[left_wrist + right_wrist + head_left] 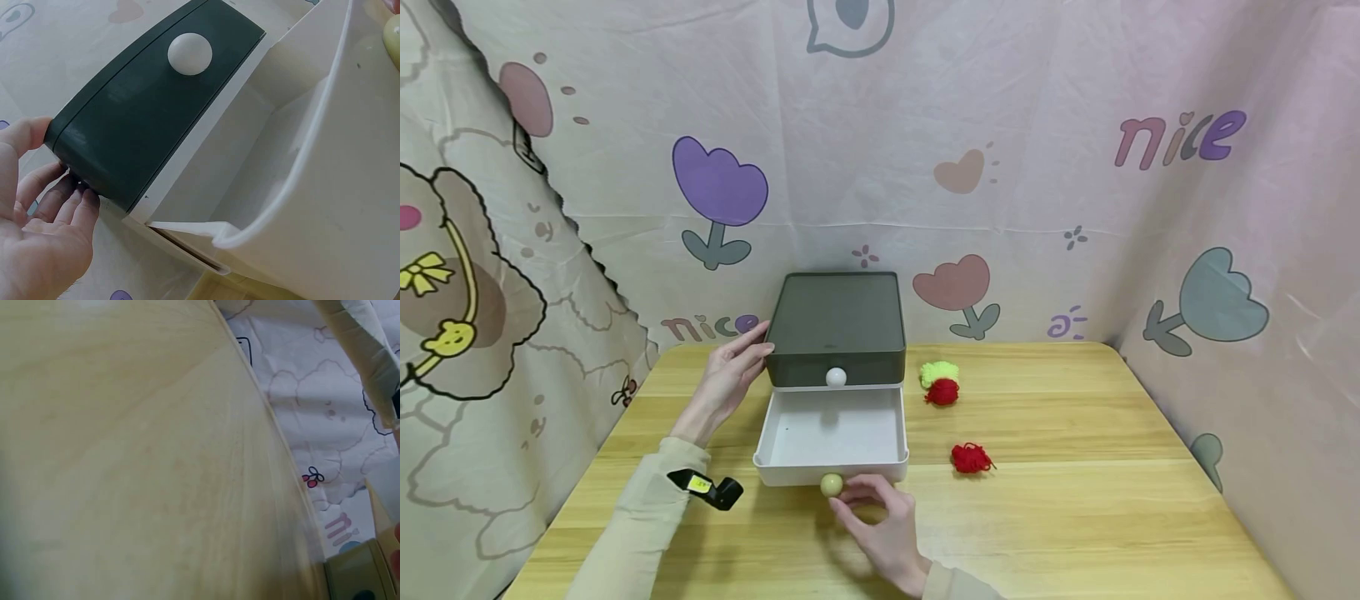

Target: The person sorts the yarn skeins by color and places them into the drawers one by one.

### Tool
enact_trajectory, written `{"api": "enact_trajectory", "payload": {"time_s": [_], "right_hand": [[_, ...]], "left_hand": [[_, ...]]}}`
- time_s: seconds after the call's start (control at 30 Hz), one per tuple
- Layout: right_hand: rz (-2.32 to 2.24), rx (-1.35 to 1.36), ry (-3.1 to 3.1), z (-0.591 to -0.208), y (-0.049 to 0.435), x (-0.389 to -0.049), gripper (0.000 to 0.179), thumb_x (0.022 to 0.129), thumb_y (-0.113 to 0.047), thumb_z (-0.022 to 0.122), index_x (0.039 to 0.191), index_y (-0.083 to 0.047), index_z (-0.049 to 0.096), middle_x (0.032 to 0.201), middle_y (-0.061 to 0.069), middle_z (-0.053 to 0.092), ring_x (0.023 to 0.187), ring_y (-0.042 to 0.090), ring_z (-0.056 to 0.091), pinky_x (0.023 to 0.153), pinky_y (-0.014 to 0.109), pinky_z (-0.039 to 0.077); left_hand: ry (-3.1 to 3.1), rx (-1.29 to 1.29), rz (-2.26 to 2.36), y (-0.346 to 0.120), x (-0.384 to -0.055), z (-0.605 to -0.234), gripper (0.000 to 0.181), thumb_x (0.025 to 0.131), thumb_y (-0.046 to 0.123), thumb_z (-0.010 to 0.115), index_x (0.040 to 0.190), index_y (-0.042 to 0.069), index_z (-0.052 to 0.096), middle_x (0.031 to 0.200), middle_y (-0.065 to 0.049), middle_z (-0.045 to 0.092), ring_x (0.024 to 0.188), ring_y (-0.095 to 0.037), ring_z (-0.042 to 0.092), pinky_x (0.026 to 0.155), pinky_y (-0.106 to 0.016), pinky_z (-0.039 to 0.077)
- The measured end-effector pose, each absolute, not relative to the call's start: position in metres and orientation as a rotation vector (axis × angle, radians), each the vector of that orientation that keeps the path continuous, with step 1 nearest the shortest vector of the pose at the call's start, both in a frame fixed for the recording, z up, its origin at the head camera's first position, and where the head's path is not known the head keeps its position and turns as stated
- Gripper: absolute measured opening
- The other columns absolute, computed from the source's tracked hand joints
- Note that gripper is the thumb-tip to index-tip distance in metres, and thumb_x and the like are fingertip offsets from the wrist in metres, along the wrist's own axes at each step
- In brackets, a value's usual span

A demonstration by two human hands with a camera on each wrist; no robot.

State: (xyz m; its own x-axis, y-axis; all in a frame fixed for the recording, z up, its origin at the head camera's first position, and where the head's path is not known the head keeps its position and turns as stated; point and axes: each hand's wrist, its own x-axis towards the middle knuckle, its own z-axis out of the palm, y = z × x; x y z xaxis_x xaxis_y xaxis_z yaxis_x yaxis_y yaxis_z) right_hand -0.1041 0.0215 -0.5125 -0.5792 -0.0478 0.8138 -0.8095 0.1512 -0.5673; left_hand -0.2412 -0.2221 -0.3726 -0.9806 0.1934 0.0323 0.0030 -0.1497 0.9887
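A small drawer box with a dark green upper drawer [837, 368] and white knob [836, 377] stands on the table. Its white lower drawer [831, 446] is pulled out and looks bare inside. My left hand [730, 379] rests against the box's left side, fingers extended; the left wrist view shows that hand [50, 219] touching the side and corner. At the front, my right hand [880, 521] holds the lower drawer's yellowish round knob [831, 485] with thumb and fingertips, its grip partly hidden. The right wrist view does not show that hand.
Right of the box lie a yellow-green yarn ball [939, 372] and a red yarn ball [942, 392], touching. Nearer the front is another red yarn ball [972, 458]. A printed curtain [1037, 167] borders the wooden table [1075, 500] at the back and sides.
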Motion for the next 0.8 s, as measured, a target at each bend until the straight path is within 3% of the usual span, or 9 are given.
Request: {"api": "enact_trajectory", "payload": {"time_s": [0.33, 0.8], "right_hand": [[1.482, 0.766, -1.774, -0.504, 0.041, -0.102, 0.031, 0.075, 0.009, 0.081, 0.100, 0.004, 0.065, 0.080, 0.013, 0.075, 0.069, 0.016, 0.073, 0.070, 0.019, 0.060], [1.387, 0.659, -1.711, -0.505, 0.086, -0.114, 0.033, 0.067, 0.018, 0.079, 0.094, 0.006, 0.066, 0.070, 0.014, 0.072, 0.061, 0.013, 0.069, 0.065, 0.018, 0.058]], "left_hand": [[1.967, 0.224, 2.276, -0.223, -0.241, -0.373, 0.064, 0.103, 0.013, 0.055, 0.159, 0.005, 0.025, 0.172, -0.008, 0.002, 0.158, -0.027, 0.012, 0.129, -0.043, 0.015], [1.962, 0.222, 2.279, -0.222, -0.241, -0.372, 0.065, 0.103, 0.013, 0.056, 0.159, 0.004, 0.026, 0.172, -0.009, 0.004, 0.158, -0.027, 0.014, 0.128, -0.042, 0.016]]}}
